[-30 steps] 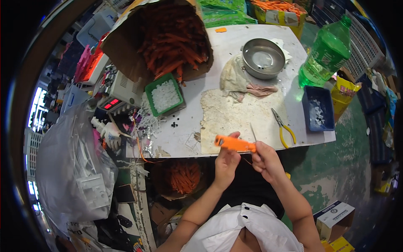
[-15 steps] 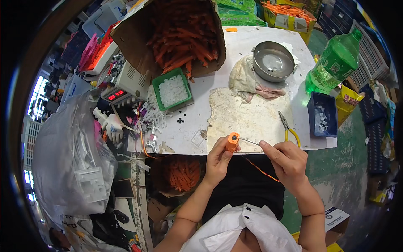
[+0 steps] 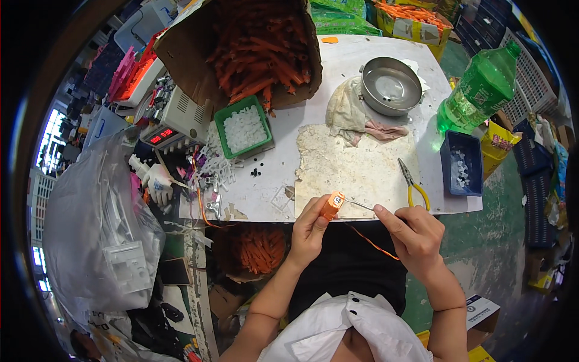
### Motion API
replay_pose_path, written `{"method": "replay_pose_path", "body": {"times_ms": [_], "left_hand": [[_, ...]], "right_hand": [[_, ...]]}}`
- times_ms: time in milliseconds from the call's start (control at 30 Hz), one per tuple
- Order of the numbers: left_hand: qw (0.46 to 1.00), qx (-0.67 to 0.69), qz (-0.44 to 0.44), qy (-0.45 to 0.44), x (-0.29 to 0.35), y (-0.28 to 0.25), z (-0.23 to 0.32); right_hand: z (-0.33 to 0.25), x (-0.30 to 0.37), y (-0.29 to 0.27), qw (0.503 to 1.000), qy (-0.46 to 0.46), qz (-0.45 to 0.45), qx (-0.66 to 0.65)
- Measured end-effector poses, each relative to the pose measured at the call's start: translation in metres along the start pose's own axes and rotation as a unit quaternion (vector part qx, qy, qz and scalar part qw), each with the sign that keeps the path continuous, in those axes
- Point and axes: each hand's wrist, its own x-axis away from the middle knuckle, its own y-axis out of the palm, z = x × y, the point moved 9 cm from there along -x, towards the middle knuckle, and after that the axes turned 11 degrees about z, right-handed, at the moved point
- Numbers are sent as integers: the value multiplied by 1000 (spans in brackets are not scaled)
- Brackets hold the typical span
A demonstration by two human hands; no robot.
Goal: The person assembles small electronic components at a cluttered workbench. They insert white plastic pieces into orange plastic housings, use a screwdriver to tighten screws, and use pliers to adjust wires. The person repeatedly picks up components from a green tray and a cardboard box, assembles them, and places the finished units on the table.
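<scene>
Left grip closed around orange piece; right grip pinching thin metal rod, tip at piece's end

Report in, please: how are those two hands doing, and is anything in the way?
Left hand gripping orange piece. Right hand holding thin metal rod, tip near the piece's end; contact unclear. Pliers beyond right hand, not in between.

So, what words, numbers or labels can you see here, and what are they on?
I won't copy any text, but markings show:
Beige machine: lit red digits.
Green bottle: label print, too small.
Yellow bag: red print, blurred.
White carton: dark print, too small.
Orange piece in the left hand: nothing readable.
</scene>
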Motion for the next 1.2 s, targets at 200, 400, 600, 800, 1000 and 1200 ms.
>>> {"method": "replay_pose_path", "body": {"times_ms": [200, 400, 600, 800, 1000, 1200], "left_hand": [[995, -83, -33, 37, 0, -2, 14], [988, -138, -32, 61, -4, -4, 25], [996, -79, -44, -14, 2, -1, 9], [996, -56, -45, -45, 4, -1, 3], [994, -92, -53, -32, 3, 0, 8], [983, -170, -73, 7, 0, 0, 16]], "right_hand": [[-2, 19, 3, 999, 2, 47, 5], [25, 27, 24, 953, 234, -45, -185], [17, 29, 12, 987, 125, 14, -101], [5, 24, 4, 996, 60, 20, -64], [5, 25, 3, 997, 42, 25, -55], [33, 43, 24, 920, 295, -75, -246]]}}
